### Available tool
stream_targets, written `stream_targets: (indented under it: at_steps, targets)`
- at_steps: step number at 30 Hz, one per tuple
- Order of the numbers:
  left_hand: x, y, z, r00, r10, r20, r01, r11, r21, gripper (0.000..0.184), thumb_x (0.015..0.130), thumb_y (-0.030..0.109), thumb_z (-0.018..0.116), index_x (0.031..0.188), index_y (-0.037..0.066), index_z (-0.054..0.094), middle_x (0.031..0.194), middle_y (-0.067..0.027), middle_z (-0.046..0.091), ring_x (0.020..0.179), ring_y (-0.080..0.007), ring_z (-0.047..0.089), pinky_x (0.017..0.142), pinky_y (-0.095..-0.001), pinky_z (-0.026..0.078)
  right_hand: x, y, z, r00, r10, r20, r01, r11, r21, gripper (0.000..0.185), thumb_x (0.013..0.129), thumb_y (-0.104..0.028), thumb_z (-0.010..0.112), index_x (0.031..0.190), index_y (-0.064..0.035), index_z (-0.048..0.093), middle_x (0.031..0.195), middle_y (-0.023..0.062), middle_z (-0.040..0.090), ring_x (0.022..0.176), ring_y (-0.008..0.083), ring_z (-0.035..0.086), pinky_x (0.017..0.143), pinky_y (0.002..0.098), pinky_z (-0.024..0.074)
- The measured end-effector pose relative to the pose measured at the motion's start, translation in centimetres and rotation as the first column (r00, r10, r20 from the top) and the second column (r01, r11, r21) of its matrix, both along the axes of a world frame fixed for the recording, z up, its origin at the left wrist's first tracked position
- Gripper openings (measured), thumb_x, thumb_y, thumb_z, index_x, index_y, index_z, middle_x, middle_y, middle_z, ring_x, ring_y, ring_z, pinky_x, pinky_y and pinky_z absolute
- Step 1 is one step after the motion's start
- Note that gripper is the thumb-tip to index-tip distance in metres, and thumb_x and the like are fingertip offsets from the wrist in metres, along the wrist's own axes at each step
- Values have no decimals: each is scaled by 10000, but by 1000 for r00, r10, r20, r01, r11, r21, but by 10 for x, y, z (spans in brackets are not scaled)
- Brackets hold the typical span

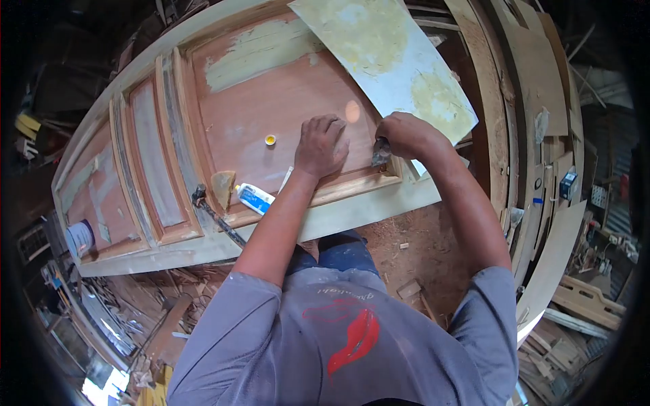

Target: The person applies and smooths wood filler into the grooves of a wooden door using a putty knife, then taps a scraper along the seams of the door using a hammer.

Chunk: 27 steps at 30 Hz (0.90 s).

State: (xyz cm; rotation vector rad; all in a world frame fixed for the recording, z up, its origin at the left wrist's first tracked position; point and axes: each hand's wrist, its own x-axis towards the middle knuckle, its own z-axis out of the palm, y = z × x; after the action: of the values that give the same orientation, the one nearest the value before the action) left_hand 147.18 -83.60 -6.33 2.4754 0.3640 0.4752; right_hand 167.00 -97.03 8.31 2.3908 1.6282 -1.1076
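Observation:
My right hand [414, 135] is closed around a small scraper, probably a putty knife [381, 157], with its blade down at the panel's corner moulding. Much of the tool is hidden by my fingers. My left hand [323, 145] rests on the reddish-brown panel of a wooden door [271, 108], fingers bent, thumb apart, holding nothing visible. Left of that hand is a small yellow-centred cap [270, 140]. A blue and white tube [254, 199] lies by my left forearm, beside a tan wedge-shaped piece [222, 188]. Pale filler [264, 51] covers the panel's far part.
A white board [379, 54] smeared with yellowish filler overlaps the door's right end. A dark rod [220, 216] crosses the near door edge. A white tub [80, 238] stands at far left. Timber boards [535, 81] lean at right; wood scraps litter the dusty floor [399, 264].

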Motion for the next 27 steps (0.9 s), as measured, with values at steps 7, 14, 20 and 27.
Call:
stream_targets:
  at_steps: [7, 14, 20, 27]
  targets:
    - [-1, 3, -3, 1000, -4, 28, 3, 1000, 15, 434, 870, 285, 787, 1255, 102, 705, 1327, -125, 659, 1278, -350, 599, 1124, -521, 436, 7, 6, -39, 993, 82, -89, -84, 996, -24, 186, 863, -46, 754, 1025, -69, 842, 1001, 199, 801, 1003, 401, 765, 892, 477, 603]
    - [2, 3, 0, 1000, -18, 14, 18, 1000, 4, 445, 860, 287, 787, 1255, 104, 694, 1327, -126, 655, 1272, -356, 598, 1116, -526, 435, 22, 45, -46, 970, 154, -191, -189, 965, -182, 187, 859, -66, 859, 1042, -45, 825, 961, 155, 832, 893, 303, 820, 773, 426, 649]
    - [0, 4, 0, 1000, -27, 1, 27, 999, -19, 491, 834, 300, 794, 1272, 105, 685, 1328, -131, 645, 1277, -358, 587, 1112, -523, 436, 26, 55, -52, 951, -38, -308, -102, 899, -427, 283, 848, -143, 920, 1100, -70, 816, 1031, 133, 842, 965, 267, 822, 837, 440, 650]
    - [0, 7, 5, 999, -34, -13, 33, 998, -59, 583, 784, 375, 808, 1276, 93, 672, 1337, -146, 623, 1298, -367, 568, 1139, -532, 418, 21, 43, -47, 970, 135, -204, -182, 956, -231, 221, 859, -127, 876, 1054, -40, 817, 962, 183, 817, 931, 354, 802, 839, 460, 628]
